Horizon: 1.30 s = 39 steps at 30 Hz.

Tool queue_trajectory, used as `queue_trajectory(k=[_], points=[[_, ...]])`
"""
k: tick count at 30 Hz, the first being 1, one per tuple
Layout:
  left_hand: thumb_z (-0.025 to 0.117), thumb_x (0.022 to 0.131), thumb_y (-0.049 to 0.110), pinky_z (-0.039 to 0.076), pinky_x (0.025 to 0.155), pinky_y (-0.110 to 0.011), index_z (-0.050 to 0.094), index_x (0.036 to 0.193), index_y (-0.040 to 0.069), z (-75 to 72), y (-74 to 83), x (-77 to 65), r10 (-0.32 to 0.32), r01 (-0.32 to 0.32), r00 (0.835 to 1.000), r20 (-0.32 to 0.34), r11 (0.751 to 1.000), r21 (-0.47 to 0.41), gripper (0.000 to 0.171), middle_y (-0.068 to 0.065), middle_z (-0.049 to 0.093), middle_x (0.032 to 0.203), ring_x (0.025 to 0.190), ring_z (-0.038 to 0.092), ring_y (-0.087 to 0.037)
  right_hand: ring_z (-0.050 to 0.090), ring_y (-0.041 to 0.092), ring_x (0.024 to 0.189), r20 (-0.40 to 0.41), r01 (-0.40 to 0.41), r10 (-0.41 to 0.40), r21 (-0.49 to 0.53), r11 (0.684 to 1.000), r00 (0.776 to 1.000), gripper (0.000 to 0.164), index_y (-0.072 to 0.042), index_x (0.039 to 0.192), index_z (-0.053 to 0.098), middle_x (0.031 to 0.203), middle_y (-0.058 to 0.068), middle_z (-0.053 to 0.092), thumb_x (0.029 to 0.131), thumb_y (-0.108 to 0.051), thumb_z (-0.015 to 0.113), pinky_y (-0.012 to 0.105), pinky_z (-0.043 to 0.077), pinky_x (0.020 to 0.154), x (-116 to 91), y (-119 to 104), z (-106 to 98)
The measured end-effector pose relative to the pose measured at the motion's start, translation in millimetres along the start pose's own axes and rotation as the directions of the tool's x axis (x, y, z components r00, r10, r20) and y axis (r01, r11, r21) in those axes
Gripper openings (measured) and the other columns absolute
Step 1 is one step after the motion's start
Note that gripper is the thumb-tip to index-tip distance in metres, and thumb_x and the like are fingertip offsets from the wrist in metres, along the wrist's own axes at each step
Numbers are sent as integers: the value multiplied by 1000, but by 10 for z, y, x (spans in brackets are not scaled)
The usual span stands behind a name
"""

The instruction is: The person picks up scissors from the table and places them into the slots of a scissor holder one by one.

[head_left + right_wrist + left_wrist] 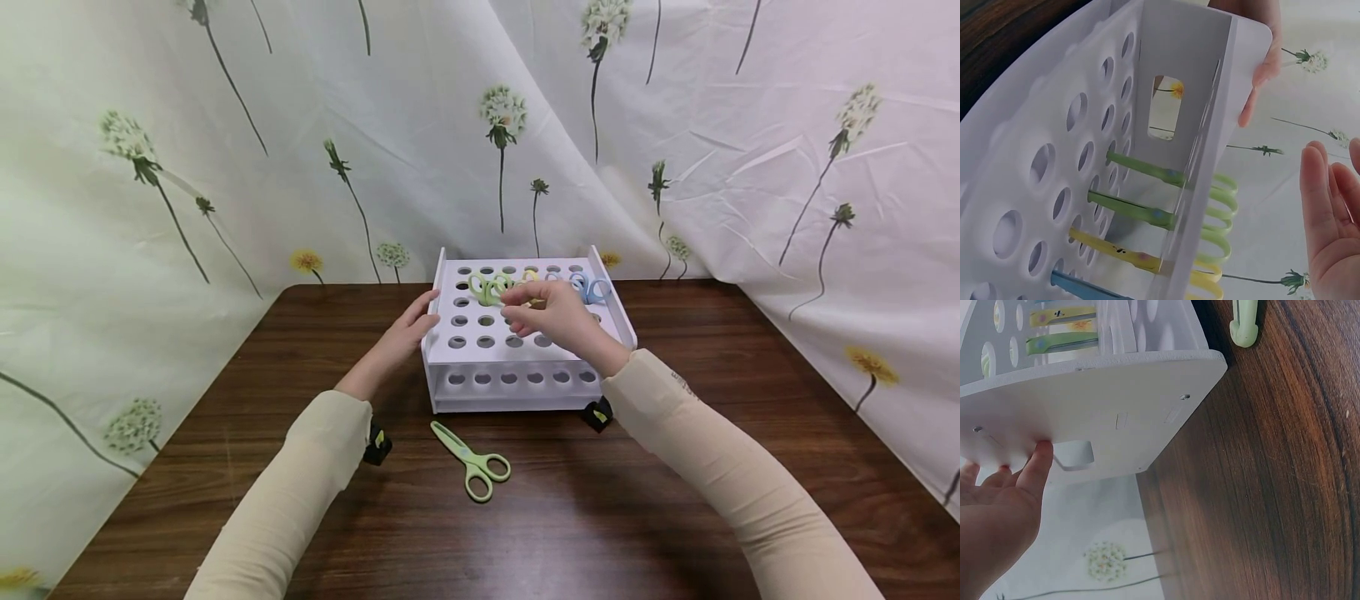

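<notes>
A white two-tier rack with rows of round holes stands on the table. Several scissors hang in it by their blades: green scissors, yellow scissors and blue scissors. My left hand touches the outer face of the rack's left side panel with its fingertips. Over the top tier, my right hand hovers near the green handles. In the right wrist view, its relaxed fingers are apart from the handles and hold nothing visible. Another pair of green scissors lies on the table before the rack.
The dark wooden table extends around the rack on both sides. A white curtain printed with dandelions hangs close behind the table's back edge. The side panel has a rectangular cut-out.
</notes>
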<state>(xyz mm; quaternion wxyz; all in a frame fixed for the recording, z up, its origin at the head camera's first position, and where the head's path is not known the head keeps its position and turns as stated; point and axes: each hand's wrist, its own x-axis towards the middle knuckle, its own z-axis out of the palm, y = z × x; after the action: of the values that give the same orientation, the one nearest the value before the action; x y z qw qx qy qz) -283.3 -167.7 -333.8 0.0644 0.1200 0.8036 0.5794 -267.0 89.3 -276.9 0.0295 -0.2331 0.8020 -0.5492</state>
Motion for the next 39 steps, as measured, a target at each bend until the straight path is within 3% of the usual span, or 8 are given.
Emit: queue_trajectory(k=[6,11,22,29,35,39], points=[[36,99,26,23,102,-48,16,148,19,0,8,-17,1,-1,1000,10,1000,-8,53,-16,11,150,126,28,-32,62,35,74,23,4,-5,27,1000,1000,25,4,107,64,99,12,62,85,-9,66,45,51,70,-43,24,28],[37,99,27,25,101,-47,16,148,19,3,13,-24,1,-1,1000,11,1000,-19,54,-17,11,150,124,31,-33,63,31,72,27,23,-23,5,1000,999,22,2,105,66,98,12,61,85,-7,66,39,52,67,-87,20,44],[37,99,27,27,99,-47,15,149,19,-2,-5,-13,-1,2,1000,16,1000,-25,55,-17,11,150,123,33,-34,63,18,67,69,65,-67,22,998,995,25,10,106,62,98,15,62,86,-4,64,36,52,65,-168,91,114],[37,99,27,25,101,-48,15,149,19,-8,-1,-5,-9,10,1000,15,1000,-28,55,-16,8,151,126,30,-34,63,19,68,99,56,-56,-3,998,994,26,7,107,64,97,13,63,85,-7,66,37,52,66,-214,118,140],[37,99,27,24,101,-47,17,148,19,3,-5,6,-7,7,1000,-3,1000,-18,54,-16,11,150,127,28,-33,64,25,70,133,44,-46,20,999,990,26,8,107,63,92,11,62,85,-6,65,47,50,68,-239,158,163],[37,99,26,24,102,-46,16,148,18,5,-2,12,-7,7,1000,-1,1000,-30,54,-16,11,150,127,28,-32,64,29,71,148,52,-55,23,998,987,24,7,105,64,88,11,62,84,-6,66,46,51,66,-255,180,174]])
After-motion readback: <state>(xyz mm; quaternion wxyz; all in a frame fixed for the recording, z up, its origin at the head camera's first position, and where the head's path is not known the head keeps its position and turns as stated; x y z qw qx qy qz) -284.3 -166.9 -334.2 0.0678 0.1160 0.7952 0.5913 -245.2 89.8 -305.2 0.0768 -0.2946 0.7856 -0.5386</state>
